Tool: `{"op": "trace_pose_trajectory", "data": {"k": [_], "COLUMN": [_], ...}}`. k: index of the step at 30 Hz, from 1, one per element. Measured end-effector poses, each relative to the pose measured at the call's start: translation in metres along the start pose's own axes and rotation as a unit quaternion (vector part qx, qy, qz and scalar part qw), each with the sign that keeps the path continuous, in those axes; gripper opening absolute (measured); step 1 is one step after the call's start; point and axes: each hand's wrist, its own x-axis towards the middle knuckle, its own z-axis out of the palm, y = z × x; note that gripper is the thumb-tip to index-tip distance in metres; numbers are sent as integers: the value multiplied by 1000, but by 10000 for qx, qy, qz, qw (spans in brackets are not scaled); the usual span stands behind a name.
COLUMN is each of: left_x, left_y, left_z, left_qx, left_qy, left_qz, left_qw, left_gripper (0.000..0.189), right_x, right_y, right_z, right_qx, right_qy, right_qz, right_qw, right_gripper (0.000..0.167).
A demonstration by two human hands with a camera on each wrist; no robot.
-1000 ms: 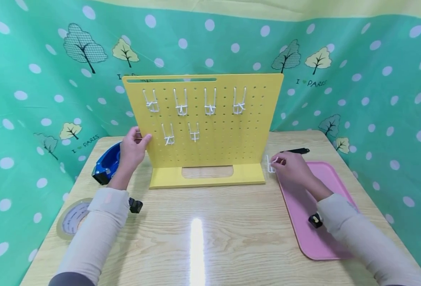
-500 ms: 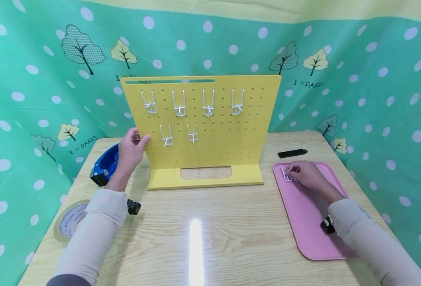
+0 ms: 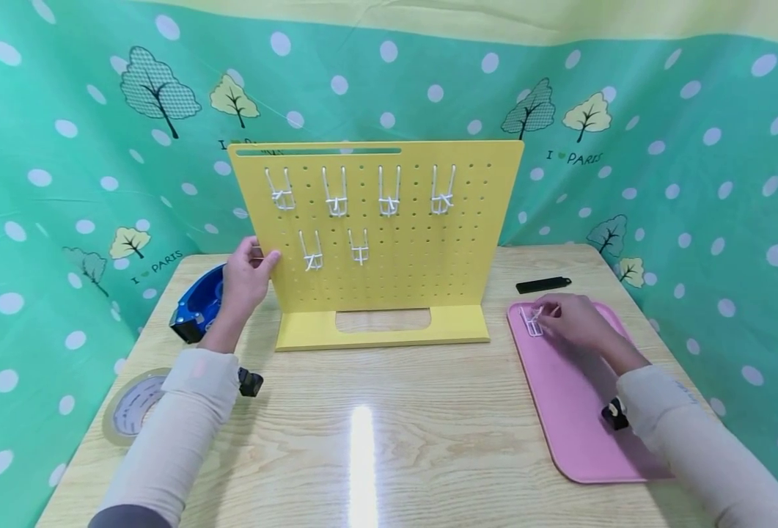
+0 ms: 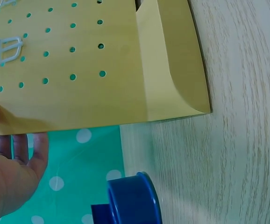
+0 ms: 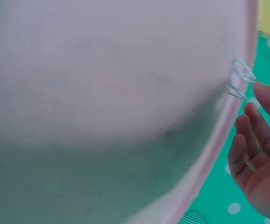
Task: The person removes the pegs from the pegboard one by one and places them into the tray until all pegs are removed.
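My left hand (image 3: 246, 279) grips the left edge of a yellow pegboard (image 3: 415, 271), its thumb on the front and the fingers behind, as the left wrist view also shows. Several white wire hooks, among them a lower-left hook (image 3: 312, 251), hang on the board in two rows. Over the far left corner of a pink tray (image 3: 567, 411), my right hand (image 3: 573, 319) is right at another white wire hook (image 5: 240, 79). In the right wrist view a gap shows between thumb and index fingertip, both close to the hook's wire ends; the other fingers are loosely bent.
A blue tape dispenser (image 3: 197, 304) stands left of the board, behind my left forearm. A roll of clear tape (image 3: 131, 411) lies nearer, partly under the sleeve. Beyond the tray is a black box cutter-like bar (image 3: 543, 284). A patterned green curtain (image 3: 389, 81) encloses the table.
My right hand has carried the wire hook from beside the board to the right, over the tray's far left corner, and its fingers have loosened. The left hand stays on the board.
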Motion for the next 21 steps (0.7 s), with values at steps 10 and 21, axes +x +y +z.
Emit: {"op": "trace_pose_trajectory", "data": {"k": [10,21], "left_x": [-1,0], "left_y": [0,2], "left_z": [1,-1], "left_qx": [-20,-99], "left_qy": [0,-136], "left_qz": [-10,-56], "left_qw": [10000,9998], "left_gripper": [39,38], "right_x": [8,38], "right_y": [-34,-131], "right_z": [-33,-20], "right_qx": [-90,453], "right_qy": [887,1319], "right_qz": [-607,-1686], "right_qw": [9942,9758], "right_gripper": [27,24]}}
